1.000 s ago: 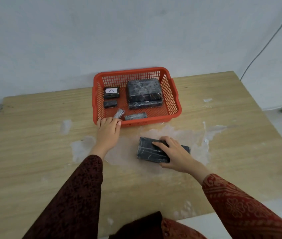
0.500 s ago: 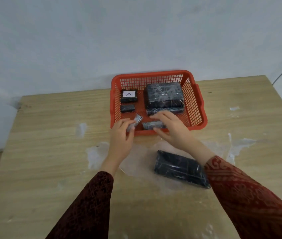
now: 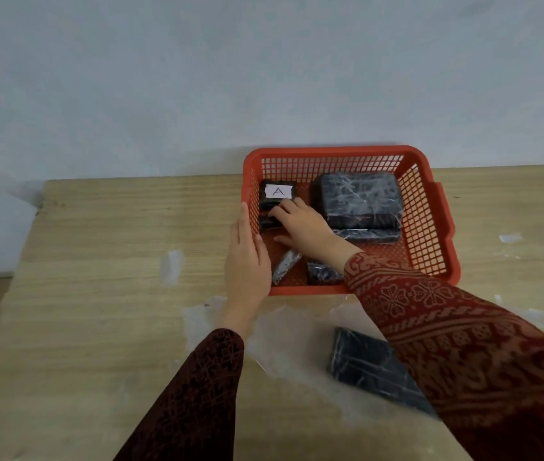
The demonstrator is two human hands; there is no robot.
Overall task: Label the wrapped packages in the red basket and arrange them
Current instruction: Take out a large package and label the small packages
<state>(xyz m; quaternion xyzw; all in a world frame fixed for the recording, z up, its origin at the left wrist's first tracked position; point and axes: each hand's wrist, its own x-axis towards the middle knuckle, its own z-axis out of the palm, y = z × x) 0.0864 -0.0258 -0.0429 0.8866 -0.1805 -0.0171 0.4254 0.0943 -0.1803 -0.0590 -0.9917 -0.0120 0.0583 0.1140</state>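
Observation:
The red basket (image 3: 430,227) stands at the table's far edge and holds several black wrapped packages. At its back left lies a small package with a white "A" label (image 3: 277,192). Just in front of it is another small package (image 3: 268,221), and my right hand (image 3: 303,224) is inside the basket with fingers on it. My left hand (image 3: 247,261) lies flat against the basket's left wall, holding nothing. A large package (image 3: 358,197) fills the back right, with a slim one (image 3: 368,235) before it. Two small ones (image 3: 285,266) (image 3: 322,273) lie near the front.
One flat black wrapped package (image 3: 363,364) lies on the wooden table (image 3: 97,294) in front of the basket, partly under my right sleeve, on a sheet of clear film (image 3: 283,337). A white wall rises behind the table.
My right hand moved from the front of the basket to the small package at the back left. My left hand let go of the small silver-wrapped package and shifted to the basket's left wall.

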